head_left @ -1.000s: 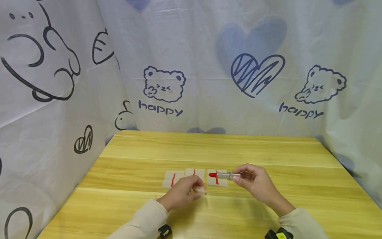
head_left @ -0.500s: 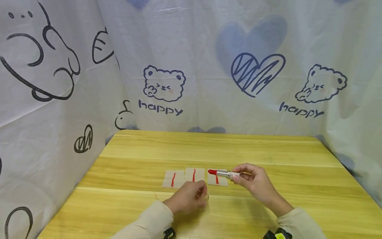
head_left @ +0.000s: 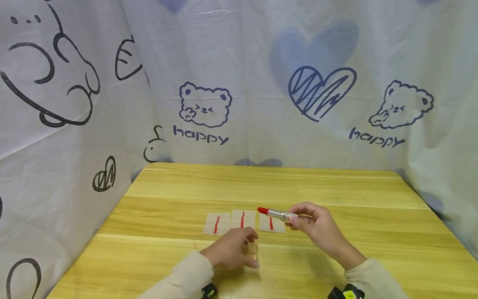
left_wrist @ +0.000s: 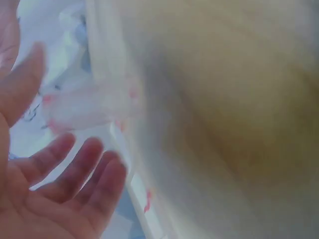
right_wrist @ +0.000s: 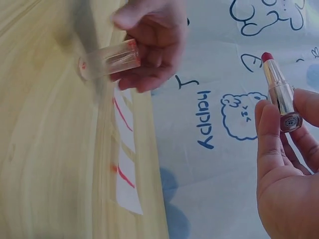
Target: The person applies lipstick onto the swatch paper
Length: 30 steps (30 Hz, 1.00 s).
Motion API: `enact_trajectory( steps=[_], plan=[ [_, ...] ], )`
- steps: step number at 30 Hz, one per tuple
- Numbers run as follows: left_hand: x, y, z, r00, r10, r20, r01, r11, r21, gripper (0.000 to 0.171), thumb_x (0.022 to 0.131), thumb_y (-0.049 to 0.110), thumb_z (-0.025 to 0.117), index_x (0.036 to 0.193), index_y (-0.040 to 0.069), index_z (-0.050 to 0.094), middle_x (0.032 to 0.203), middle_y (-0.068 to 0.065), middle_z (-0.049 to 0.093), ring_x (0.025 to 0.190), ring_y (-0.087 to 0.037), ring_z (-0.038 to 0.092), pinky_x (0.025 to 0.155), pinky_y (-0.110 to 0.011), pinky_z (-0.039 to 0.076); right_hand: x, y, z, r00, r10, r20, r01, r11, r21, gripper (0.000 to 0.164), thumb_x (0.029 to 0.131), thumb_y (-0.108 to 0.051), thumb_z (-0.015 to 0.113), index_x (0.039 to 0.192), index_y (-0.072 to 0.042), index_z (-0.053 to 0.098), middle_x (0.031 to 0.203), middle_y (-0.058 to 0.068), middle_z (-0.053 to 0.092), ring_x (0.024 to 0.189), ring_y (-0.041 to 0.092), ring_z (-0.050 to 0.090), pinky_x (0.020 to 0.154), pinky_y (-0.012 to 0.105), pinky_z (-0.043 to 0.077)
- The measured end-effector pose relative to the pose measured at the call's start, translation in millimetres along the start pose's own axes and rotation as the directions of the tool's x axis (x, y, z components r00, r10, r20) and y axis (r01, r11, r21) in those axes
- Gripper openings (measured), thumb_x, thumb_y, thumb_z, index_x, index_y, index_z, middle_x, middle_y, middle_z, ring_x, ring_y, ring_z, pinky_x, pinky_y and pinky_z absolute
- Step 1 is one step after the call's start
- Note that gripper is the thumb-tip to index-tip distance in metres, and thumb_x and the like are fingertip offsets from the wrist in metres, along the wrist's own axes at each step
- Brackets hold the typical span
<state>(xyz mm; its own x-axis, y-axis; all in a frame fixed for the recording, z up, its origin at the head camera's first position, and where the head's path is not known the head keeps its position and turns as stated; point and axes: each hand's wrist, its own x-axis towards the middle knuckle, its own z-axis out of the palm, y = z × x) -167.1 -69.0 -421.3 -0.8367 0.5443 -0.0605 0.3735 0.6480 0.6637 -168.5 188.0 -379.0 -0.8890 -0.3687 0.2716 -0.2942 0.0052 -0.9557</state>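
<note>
My right hand [head_left: 317, 226] pinches a silver lipstick [head_left: 276, 214] between thumb and fingers. Its red tip points left and slightly up, above the rightmost paper piece. A transparent cap [right_wrist: 112, 59] stands upright on the table beside my left hand [head_left: 231, 249]. In the left wrist view, the thumb and fingers of that hand [left_wrist: 65, 194] are spread apart, with the blurred cap [left_wrist: 92, 107] just beyond them. Three small pale papers lie in a row behind the hands: left [head_left: 224, 224], middle [head_left: 249, 218] and right [head_left: 278, 227]. Each bears a red stroke.
The wooden table [head_left: 179, 187] extends around the hands. White curtains [head_left: 257, 137] with bear and heart drawings hang behind it and at the sides. A dark wrist device [head_left: 209, 290] sits at the left sleeve, another device [head_left: 347, 292] at the right.
My left hand turned the cap from lying sideways to upright, and its thumb and fingers have spread away from it. The lipstick in my right hand has risen a little, its tip tilting up.
</note>
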Motion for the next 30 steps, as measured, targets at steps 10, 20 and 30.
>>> enact_trajectory(
  steps=[10, 20, 30],
  plan=[
    [4.1, 21.7, -9.6, 0.885, 0.153, -0.439, -0.319, 0.887, -0.334, 0.028, 0.093, 0.016, 0.068, 0.118, 0.003, 0.066, 0.106, -0.006, 0.061, 0.091, -0.019, 0.057, 0.075, -0.029, 0.051, 5, -3, 11, 0.992, 0.031, 0.125, -0.077, 0.922, 0.379, 0.015, 0.102, -0.005, 0.049, 0.105, -0.004, 0.063, 0.098, 0.006, 0.065, 0.085, 0.013, 0.067, 0.076, 0.023, 0.055],
    [13.8, 47.9, -9.6, 0.885, 0.076, -0.459, -0.412, 0.585, -0.698, 0.043, 0.096, 0.026, 0.062, 0.120, -0.008, 0.060, 0.132, -0.016, 0.053, 0.119, -0.026, 0.050, 0.091, -0.029, 0.046, 15, -5, 24, 0.934, 0.094, 0.344, -0.282, 0.784, 0.552, 0.033, 0.108, -0.023, 0.036, 0.102, -0.004, 0.063, 0.085, 0.002, 0.066, 0.071, 0.004, 0.063, 0.065, 0.015, 0.052],
    [17.9, 54.4, -3.4, 0.890, -0.026, -0.454, -0.406, 0.405, -0.819, 0.062, 0.086, 0.037, 0.068, 0.115, -0.016, 0.055, 0.106, -0.004, 0.060, 0.095, -0.014, 0.052, 0.083, -0.024, 0.046, 14, -6, 25, 0.891, 0.189, 0.412, -0.412, 0.716, 0.564, 0.036, 0.106, -0.031, 0.039, 0.105, -0.001, 0.059, 0.086, 0.002, 0.065, 0.070, 0.002, 0.062, 0.066, 0.013, 0.051]
  ],
)
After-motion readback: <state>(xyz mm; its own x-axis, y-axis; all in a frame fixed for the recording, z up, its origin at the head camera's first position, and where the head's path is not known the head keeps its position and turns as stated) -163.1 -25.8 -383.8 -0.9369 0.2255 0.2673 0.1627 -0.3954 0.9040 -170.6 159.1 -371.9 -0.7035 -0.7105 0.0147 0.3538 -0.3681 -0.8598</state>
